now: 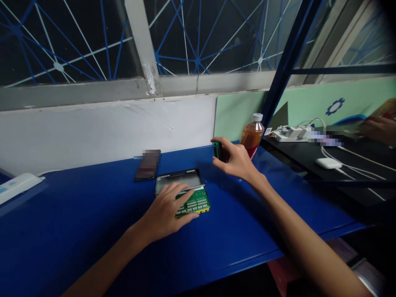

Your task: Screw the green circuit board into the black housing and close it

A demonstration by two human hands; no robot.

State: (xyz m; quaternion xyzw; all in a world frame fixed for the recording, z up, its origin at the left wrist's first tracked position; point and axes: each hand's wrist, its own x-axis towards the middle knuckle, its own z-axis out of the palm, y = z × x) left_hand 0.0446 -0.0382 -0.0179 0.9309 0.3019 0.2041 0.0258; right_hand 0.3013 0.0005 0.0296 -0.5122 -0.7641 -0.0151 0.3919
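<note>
My left hand [168, 208] lies with spread fingers over an open electronic device, touching it and covering part of it. The device has a green circuit board [198, 201] with rows of pale components and a yellow strip along the near edge. Behind the board is its black-rimmed case [182, 178], with a grey inside. To the right and higher up, my right hand [235, 159] has thumb and fingers curled round the green and black handle of a screwdriver [217, 151]. The handle stands roughly upright above the table; its thin shaft is barely visible below.
A dark phone [147, 166] lies behind the device on the blue table [77, 214]. A drink bottle [252, 138] stands beyond my right hand. At left is a white power strip [20, 185]. Another person's hand [382, 126], chargers and a white earphone case [328, 163] are at the right.
</note>
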